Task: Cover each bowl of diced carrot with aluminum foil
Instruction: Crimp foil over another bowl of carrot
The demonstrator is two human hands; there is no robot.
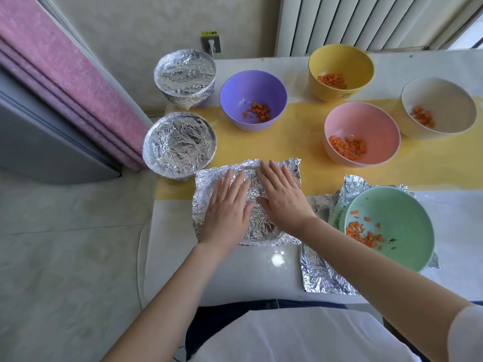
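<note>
A crinkled foil sheet (291, 169) lies over a bowl near the table's front; the bowl under it is hidden. My left hand (227, 207) and my right hand (281, 195) press flat on this foil, fingers straight. Two foil-covered bowls stand at the left, one at the back (185, 74), one nearer (179, 145). Uncovered bowls with diced carrot: purple (253, 90), yellow (339, 64), pink (376, 126), cream (449, 105) and green (397, 220).
The green bowl sits on spare foil sheets (321, 275) at the front right. A yellow strip (308, 142) runs across the white table (222, 270). A pink curtain (65, 82) hangs at the left, a wall socket (210, 44) behind, a radiator (352, 22) at the back right.
</note>
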